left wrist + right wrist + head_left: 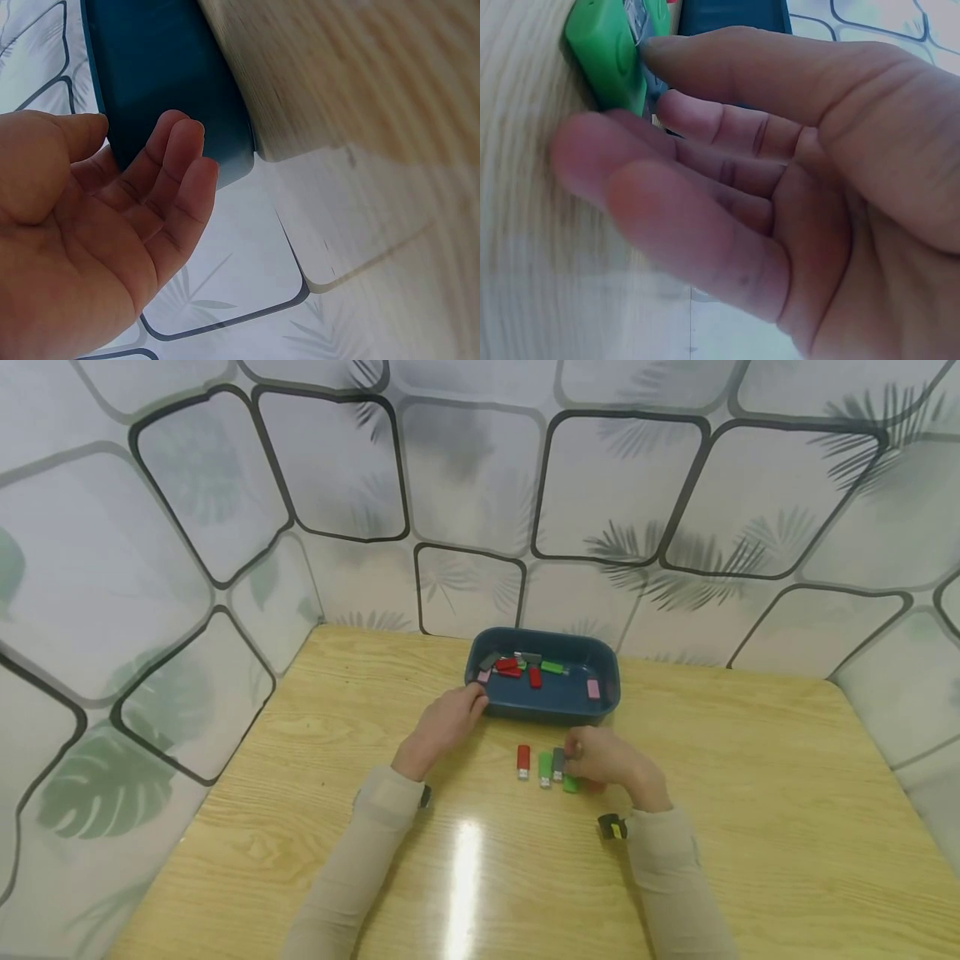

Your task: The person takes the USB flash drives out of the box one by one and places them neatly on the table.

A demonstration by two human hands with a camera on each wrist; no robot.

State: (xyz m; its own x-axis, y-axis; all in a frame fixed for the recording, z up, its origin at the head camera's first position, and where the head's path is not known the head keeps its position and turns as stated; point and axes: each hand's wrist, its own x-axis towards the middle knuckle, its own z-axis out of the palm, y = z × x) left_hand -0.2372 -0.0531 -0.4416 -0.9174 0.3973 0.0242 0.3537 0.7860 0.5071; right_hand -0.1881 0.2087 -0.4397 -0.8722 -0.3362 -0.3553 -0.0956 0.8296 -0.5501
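Note:
A dark blue plastic bin [551, 706] holds several USB flash drives, red, green, grey and pink. My left hand [448, 720] pinches its near left corner between thumb and forefinger; the other fingers [184, 150] curl loosely against the bin's outer wall [172, 67]. In front of the bin, a red flash drive [523, 762] and a green flash drive [545, 769] lie on the table. Beside them my right hand [606, 757] pinches a grey flash drive [558, 763] by thumb and forefinger. Another green flash drive [607, 52] lies by its fingertips, and something reddish is mostly hidden under that hand.
The light wooden table [750, 827] runs up to a patterned wall covering [472, 485] behind the bin and at the left. A bright reflection streaks the tabletop between the forearms. Each wrist carries a small dark device [612, 827].

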